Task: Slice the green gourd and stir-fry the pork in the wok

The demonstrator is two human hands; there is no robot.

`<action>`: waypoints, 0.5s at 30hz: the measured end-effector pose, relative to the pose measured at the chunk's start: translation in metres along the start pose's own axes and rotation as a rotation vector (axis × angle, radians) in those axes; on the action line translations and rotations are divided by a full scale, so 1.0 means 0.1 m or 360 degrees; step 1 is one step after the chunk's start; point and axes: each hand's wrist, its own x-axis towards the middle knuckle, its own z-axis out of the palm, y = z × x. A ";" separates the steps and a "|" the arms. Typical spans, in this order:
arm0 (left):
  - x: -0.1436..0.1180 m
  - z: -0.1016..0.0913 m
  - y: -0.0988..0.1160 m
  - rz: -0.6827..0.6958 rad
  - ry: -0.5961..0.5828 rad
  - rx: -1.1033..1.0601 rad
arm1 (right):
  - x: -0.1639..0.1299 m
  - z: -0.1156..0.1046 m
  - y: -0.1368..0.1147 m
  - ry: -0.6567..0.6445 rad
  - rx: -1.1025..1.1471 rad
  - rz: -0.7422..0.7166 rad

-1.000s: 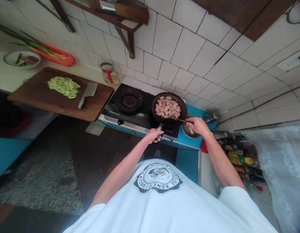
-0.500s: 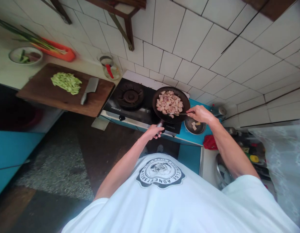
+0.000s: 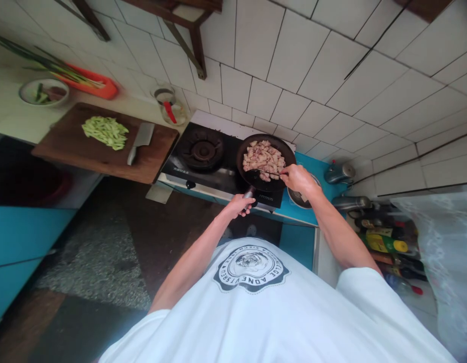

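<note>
- Black pan (image 3: 252, 176) on the right burner is gripped at its handle by the closed left hand (image 3: 239, 205).
- Pale, unbrowned meat pieces (image 3: 264, 159) are stirred with a thin utensil (image 3: 269, 173) pinched in the right hand (image 3: 298, 178).
- Cut greens (image 3: 105, 132) lie unused on the left bench's board (image 3: 67, 148).

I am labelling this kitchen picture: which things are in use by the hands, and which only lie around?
In use: pan, meat pieces, utensil, left hand, right hand.

Lying around: cutting board, cleaver, cut greens, jar, kettle.

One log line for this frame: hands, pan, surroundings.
left hand: grips pan handle | right hand: holds utensil in pan of meat pieces | cleaver, cut greens on board
</note>
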 end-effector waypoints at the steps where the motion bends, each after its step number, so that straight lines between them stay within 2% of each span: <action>1: 0.00 0.00 0.00 0.0002 -0.0006 0.0000 | 0.00 0.00 -0.02 -0.0008 -0.0002 -0.0013; 5: 0.01 -0.01 -0.01 0.0010 -0.0015 0.0009 | 0.00 -0.02 -0.09 -0.0107 0.0010 -0.0086; 8: 0.02 -0.01 -0.01 0.0013 -0.0018 0.0007 | 0.04 -0.04 -0.13 -0.0038 -0.0029 0.0006; 12: 0.03 -0.01 -0.02 -0.0007 -0.0019 0.0011 | 0.17 -0.17 -0.16 -0.0129 -0.0063 -0.0089; 15: 0.03 -0.01 -0.02 -0.0002 -0.0006 0.0024 | 0.32 -0.26 -0.20 -0.0158 -0.0133 -0.0041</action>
